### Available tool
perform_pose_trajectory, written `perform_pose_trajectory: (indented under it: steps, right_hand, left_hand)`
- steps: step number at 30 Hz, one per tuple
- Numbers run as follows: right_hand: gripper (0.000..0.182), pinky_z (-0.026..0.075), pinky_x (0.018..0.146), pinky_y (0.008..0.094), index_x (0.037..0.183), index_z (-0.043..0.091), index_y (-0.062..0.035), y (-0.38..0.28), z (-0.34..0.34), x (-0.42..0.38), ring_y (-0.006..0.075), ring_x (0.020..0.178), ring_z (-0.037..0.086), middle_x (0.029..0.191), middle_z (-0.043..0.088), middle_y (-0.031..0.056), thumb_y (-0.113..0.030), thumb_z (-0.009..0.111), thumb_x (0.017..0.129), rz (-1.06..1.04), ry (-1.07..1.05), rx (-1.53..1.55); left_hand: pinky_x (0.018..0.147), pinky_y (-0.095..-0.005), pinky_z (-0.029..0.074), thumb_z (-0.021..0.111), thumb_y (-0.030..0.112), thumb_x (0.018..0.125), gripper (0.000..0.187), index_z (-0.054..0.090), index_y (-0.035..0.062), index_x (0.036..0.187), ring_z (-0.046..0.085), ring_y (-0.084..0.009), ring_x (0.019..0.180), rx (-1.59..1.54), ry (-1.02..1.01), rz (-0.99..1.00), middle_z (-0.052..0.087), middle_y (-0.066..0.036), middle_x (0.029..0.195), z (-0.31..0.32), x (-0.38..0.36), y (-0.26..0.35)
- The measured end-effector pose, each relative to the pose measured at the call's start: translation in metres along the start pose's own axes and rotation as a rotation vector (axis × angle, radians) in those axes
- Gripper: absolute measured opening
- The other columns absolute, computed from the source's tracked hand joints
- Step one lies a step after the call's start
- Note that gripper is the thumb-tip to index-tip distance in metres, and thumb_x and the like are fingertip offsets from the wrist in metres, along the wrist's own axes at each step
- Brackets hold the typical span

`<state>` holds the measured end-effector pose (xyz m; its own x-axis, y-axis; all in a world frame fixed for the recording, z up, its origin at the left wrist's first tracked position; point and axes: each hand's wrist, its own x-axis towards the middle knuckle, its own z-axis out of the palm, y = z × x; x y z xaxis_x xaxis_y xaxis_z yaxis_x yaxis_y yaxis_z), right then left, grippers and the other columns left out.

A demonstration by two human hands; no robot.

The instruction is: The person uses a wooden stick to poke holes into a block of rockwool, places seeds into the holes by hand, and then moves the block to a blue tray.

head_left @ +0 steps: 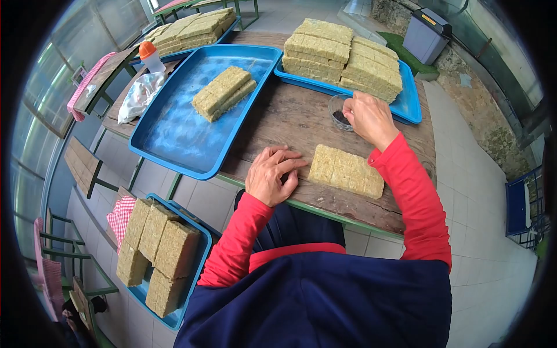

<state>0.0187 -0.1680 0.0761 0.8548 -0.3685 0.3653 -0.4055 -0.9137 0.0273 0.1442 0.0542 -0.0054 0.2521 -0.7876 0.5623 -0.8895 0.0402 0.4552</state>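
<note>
Counter [290, 113] holds slab [346, 172], bowl [335, 109] handy at its twelve o'clock. Right fingers [350, 106] bunch there, grip unclear; left fingers [293, 165] splay.

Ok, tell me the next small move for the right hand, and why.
Probably lift a pinch from the clear cup and bring it over the pale slab: the right hand has its fingers bunched at the cup, which holds something dark, and the slab lies flat nearby, beside the left hand.

A bottle [154, 64] with an orange cap [147, 50], a white bag [139, 97] near it, a grey bin [425, 39] with dark lid [436, 22], a checked cloth [121, 216]
</note>
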Motion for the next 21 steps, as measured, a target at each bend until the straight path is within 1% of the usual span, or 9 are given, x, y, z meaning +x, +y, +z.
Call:
perform_pose_trajectory:
  steps: [1, 3, 4, 6, 7, 10, 12, 14, 21]
  right_hand:
    - [0.004, 0.051, 0.067, 0.042, 0.077, 0.068, -0.0062, -0.006, -0.008, -0.01, 0.0303, 0.083, 0.063, 0.082, 0.063, 0.0111, -0.007, 0.064, 0.078, -0.002, -0.006, -0.003]
    - [0.005, 0.048, 0.073, 0.0396, 0.079, 0.065, -0.0038, -0.018, -0.022, -0.031, 0.027, 0.088, 0.057, 0.084, 0.057, 0.0094, -0.005, 0.068, 0.075, -0.001, 0.081, 0.168]
    - [0.005, 0.048, 0.073, 0.0396, 0.079, 0.065, -0.0038, -0.023, -0.025, -0.041, 0.027, 0.088, 0.057, 0.084, 0.057, 0.0094, -0.005, 0.068, 0.075, -0.004, 0.067, 0.165]
    - [0.008, 0.048, 0.072, 0.0384, 0.078, 0.066, -0.0061, -0.028, -0.027, -0.058, 0.0253, 0.09, 0.054, 0.087, 0.056, 0.0067, -0.006, 0.072, 0.073, -0.066, 0.126, 0.317]
    - [0.008, 0.048, 0.072, 0.0384, 0.078, 0.066, -0.0061, -0.029, -0.026, -0.062, 0.0253, 0.09, 0.054, 0.087, 0.056, 0.0067, -0.006, 0.072, 0.073, -0.06, 0.106, 0.318]
    - [0.011, 0.045, 0.079, 0.0371, 0.08, 0.066, -0.0047, -0.033, -0.022, -0.075, 0.0283, 0.092, 0.053, 0.088, 0.056, 0.009, -0.003, 0.074, 0.071, -0.18, 0.116, 0.527]
    - [0.012, 0.045, 0.08, 0.0375, 0.08, 0.066, -0.0046, -0.034, -0.011, -0.079, 0.028, 0.093, 0.053, 0.089, 0.056, 0.0086, -0.003, 0.074, 0.071, -0.19, 0.114, 0.562]
    - [0.012, 0.046, 0.08, 0.0379, 0.08, 0.066, -0.0045, -0.036, -0.002, -0.08, 0.0278, 0.094, 0.053, 0.09, 0.057, 0.0082, -0.003, 0.074, 0.071, -0.214, 0.122, 0.601]
    - [0.014, 0.047, 0.082, 0.038, 0.079, 0.065, -0.0031, -0.057, 0.012, -0.078, 0.0269, 0.097, 0.054, 0.091, 0.057, 0.0078, -0.003, 0.074, 0.069, -0.289, 0.183, 0.525]
  left_hand:
    - [0.091, -0.0397, 0.047, 0.061, 0.012, 0.072, 0.031, 0.073, 0.019, 0.099, 0.056, -0.0263, 0.109, -0.006, 0.001, -0.004, 0.067, 0.001, 0.105, 0.0, 0.0, 0.0]
    - [0.092, -0.0399, 0.046, 0.061, 0.012, 0.072, 0.031, 0.073, 0.0187, 0.1, 0.056, -0.0266, 0.11, 0.008, -0.007, -0.014, 0.066, 0.001, 0.105, 0.0, 0.0, 0.001]
    - [0.093, -0.0399, 0.046, 0.061, 0.011, 0.072, 0.032, 0.072, 0.0185, 0.101, 0.055, -0.0265, 0.11, 0.004, -0.012, -0.017, 0.066, 0.001, 0.106, 0.0, 0.0, 0.002]
    - [0.093, -0.0396, 0.046, 0.061, 0.011, 0.07, 0.033, 0.073, 0.0179, 0.099, 0.056, -0.027, 0.109, 0.002, 0.002, -0.027, 0.067, 0.0, 0.105, 0.001, 0.001, 0.004]
    - [0.092, -0.0394, 0.047, 0.061, 0.01, 0.068, 0.033, 0.074, 0.0174, 0.098, 0.058, -0.0275, 0.108, 0.011, 0.015, -0.023, 0.068, -0.002, 0.104, 0.001, 0.001, 0.005]
    - [0.091, -0.039, 0.047, 0.061, 0.008, 0.067, 0.033, 0.073, 0.0166, 0.097, 0.058, -0.0279, 0.107, 0.012, 0.012, -0.023, 0.068, -0.002, 0.104, 0.0, 0.002, 0.006]
    - [0.091, -0.0389, 0.047, 0.061, 0.008, 0.067, 0.033, 0.073, 0.0166, 0.097, 0.058, -0.028, 0.107, 0.003, 0.006, -0.032, 0.068, -0.002, 0.104, 0.001, 0.001, 0.005]
    - [0.091, -0.0387, 0.046, 0.062, 0.011, 0.07, 0.032, 0.073, 0.0192, 0.099, 0.056, -0.0257, 0.109, 0.024, 0.014, -0.014, 0.067, 0.001, 0.103, 0.004, -0.001, 0.001]
    - [0.089, -0.0382, 0.048, 0.063, 0.011, 0.068, 0.029, 0.074, 0.0196, 0.093, 0.057, -0.0256, 0.107, 0.001, 0.001, 0.003, 0.067, 0.002, 0.102, 0.004, 0.0, 0.004]
